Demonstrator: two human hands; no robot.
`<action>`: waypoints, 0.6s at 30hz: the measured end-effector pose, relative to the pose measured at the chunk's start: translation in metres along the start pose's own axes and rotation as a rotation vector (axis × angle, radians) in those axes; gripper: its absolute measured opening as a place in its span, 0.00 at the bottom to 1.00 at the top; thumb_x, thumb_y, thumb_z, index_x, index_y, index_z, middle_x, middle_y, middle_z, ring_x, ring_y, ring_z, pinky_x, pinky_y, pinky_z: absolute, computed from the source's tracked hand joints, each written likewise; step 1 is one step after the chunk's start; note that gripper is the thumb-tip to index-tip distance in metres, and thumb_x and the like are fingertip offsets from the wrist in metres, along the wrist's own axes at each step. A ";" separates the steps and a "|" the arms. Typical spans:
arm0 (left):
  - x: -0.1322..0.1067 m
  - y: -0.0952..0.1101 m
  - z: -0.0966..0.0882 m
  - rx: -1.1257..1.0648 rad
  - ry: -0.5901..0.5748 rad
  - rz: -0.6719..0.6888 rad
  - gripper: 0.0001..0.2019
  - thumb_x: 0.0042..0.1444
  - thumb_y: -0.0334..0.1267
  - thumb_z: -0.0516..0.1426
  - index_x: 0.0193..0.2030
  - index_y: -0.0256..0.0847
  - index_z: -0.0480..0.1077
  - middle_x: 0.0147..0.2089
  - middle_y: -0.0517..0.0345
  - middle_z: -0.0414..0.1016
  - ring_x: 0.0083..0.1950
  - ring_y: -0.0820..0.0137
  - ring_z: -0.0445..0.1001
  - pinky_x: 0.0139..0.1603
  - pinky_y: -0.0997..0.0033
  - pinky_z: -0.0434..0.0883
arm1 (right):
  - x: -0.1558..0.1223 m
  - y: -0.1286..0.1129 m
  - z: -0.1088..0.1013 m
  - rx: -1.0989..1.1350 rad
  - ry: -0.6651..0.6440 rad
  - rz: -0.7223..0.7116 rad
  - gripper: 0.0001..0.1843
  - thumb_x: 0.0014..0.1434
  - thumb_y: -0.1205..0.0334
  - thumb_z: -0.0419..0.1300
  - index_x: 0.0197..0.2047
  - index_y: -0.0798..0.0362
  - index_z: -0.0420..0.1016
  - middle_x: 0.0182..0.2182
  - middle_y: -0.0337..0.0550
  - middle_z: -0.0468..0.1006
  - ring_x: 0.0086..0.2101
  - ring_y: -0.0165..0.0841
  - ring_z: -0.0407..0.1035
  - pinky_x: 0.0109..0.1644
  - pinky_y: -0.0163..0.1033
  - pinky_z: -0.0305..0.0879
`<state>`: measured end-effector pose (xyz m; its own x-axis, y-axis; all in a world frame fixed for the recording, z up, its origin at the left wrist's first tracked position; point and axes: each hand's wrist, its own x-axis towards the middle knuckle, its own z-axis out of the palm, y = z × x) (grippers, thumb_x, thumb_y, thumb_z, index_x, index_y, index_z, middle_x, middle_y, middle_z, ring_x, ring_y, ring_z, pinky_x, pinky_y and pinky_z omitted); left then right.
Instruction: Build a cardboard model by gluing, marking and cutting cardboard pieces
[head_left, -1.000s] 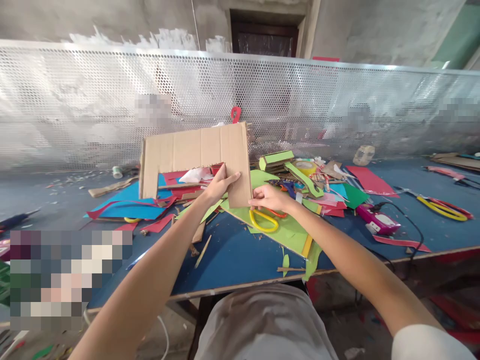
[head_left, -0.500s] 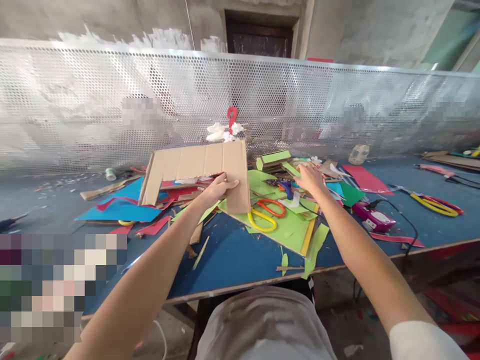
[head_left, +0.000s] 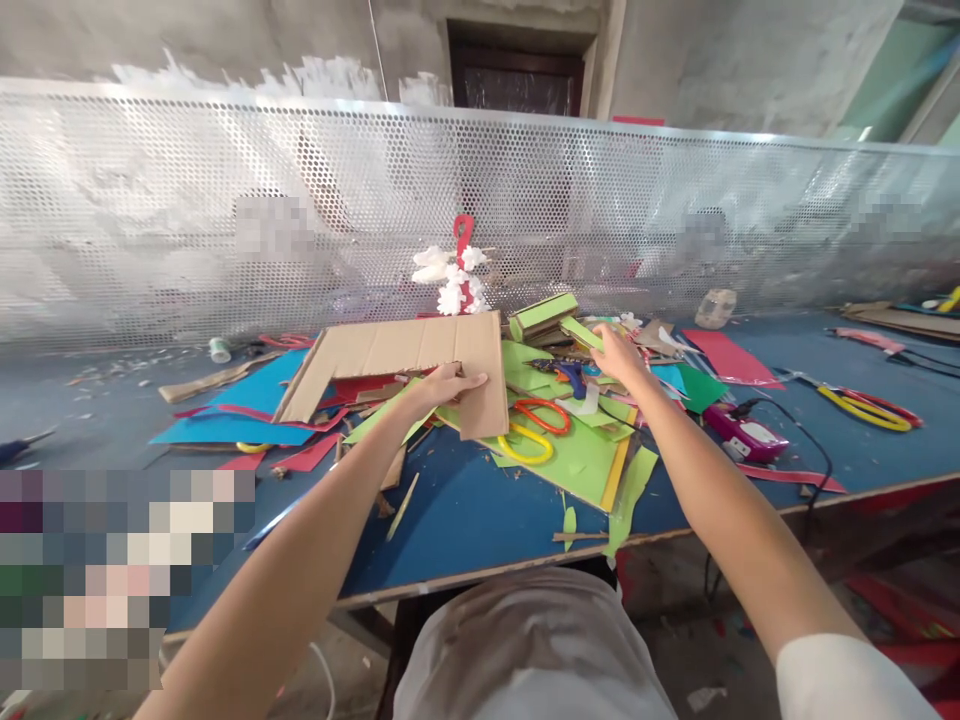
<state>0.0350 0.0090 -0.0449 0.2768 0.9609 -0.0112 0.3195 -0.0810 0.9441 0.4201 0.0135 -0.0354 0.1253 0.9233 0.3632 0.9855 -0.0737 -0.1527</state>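
My left hand (head_left: 448, 384) is closed on a piece of brown corrugated cardboard (head_left: 409, 345) with a cut-out along its lower edge; the thumb lies on its face. The board tilts above coloured paper scraps. Over on the right, my right hand (head_left: 618, 356) pinches the end of a narrow green strip (head_left: 582, 333). The strip's far end meets a green-covered cardboard box shape (head_left: 543, 317); whether they are joined I cannot tell. Below lie a blue glue gun (head_left: 573, 378), partly covered, and scissors with orange and yellow handles (head_left: 531, 452) on a green sheet (head_left: 581, 470).
Behind the blue table (head_left: 442, 545) stands a perforated metal screen (head_left: 360, 200), with a red and white flower piece (head_left: 453, 290) before it. Pliers (head_left: 862, 402), a purple power adapter (head_left: 746, 433), a clear jar (head_left: 715, 309) and red paper (head_left: 731, 358) lie to the right. Blue sheets (head_left: 232, 428) lie left.
The cardboard has come down and tipped back, uncovering more of the white flowers. My left hand has lowered with it. The green box shape and strip have shifted slightly up and left.
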 end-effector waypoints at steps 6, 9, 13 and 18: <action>0.012 -0.007 -0.002 0.032 -0.038 -0.012 0.34 0.30 0.61 0.83 0.36 0.41 0.79 0.36 0.48 0.84 0.37 0.58 0.81 0.31 0.66 0.73 | 0.002 0.009 -0.003 0.085 0.117 -0.002 0.24 0.70 0.66 0.62 0.68 0.57 0.72 0.60 0.64 0.83 0.57 0.54 0.78 0.60 0.50 0.72; 0.018 -0.010 -0.005 0.051 -0.066 -0.009 0.31 0.31 0.59 0.83 0.33 0.41 0.79 0.30 0.51 0.82 0.30 0.62 0.76 0.26 0.67 0.69 | 0.004 0.011 0.000 0.073 0.112 -0.025 0.24 0.69 0.67 0.62 0.67 0.56 0.73 0.59 0.64 0.83 0.56 0.53 0.78 0.59 0.49 0.72; 0.016 -0.012 -0.005 0.077 -0.067 0.063 0.30 0.34 0.60 0.82 0.33 0.41 0.79 0.31 0.50 0.82 0.32 0.60 0.79 0.26 0.68 0.70 | 0.007 0.011 0.005 0.055 0.070 -0.018 0.25 0.68 0.65 0.65 0.66 0.58 0.74 0.60 0.65 0.82 0.56 0.53 0.78 0.60 0.50 0.72; 0.016 -0.010 -0.004 0.192 -0.036 0.057 0.30 0.39 0.65 0.81 0.31 0.43 0.77 0.31 0.45 0.80 0.32 0.52 0.81 0.31 0.55 0.76 | 0.007 0.012 0.006 0.096 0.099 -0.030 0.25 0.66 0.70 0.64 0.66 0.57 0.74 0.60 0.65 0.83 0.60 0.54 0.76 0.64 0.51 0.71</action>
<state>0.0328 0.0266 -0.0531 0.3307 0.9434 0.0254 0.4684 -0.1875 0.8634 0.4323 0.0210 -0.0399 0.1111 0.8826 0.4568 0.9741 -0.0056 -0.2260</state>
